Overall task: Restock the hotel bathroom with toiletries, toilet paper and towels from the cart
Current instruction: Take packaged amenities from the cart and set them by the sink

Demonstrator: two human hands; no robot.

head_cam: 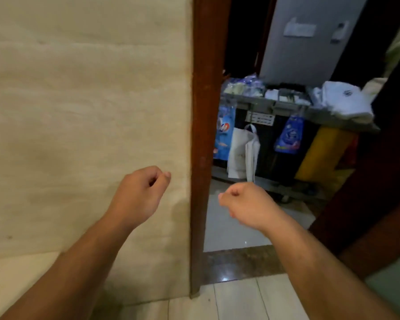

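So, wall (79, 112): pale stone fills the left half; no shelf, rail or holder shows, so what the bathroom already has cannot be told.
Left grip (141, 190): a bare hand raised before the wall, fingers curled in, thumb against forefinger, holding nothing.
Door frame (203, 112): dark wood, upright, between the two hands; the doorway to its right is open.
Right grip (247, 202): a bare hand raised in the doorway, fingers curled into a loose fist, empty.
Cart (286, 107): outside the doorway, well apart from both hands, loaded.
Packets (243, 85): small wrapped things, likely toiletries, heaped at the left end of the cart's top.
Towels (346, 100): a folded white stack on the right end of the cart's top.
Toilet paper: not made out on the cart.
Progress: this looks like a trip to fetch stock. Nothing is carried, the supplies wait on the cart, and picking up, carrying in and placing are all left for this load.
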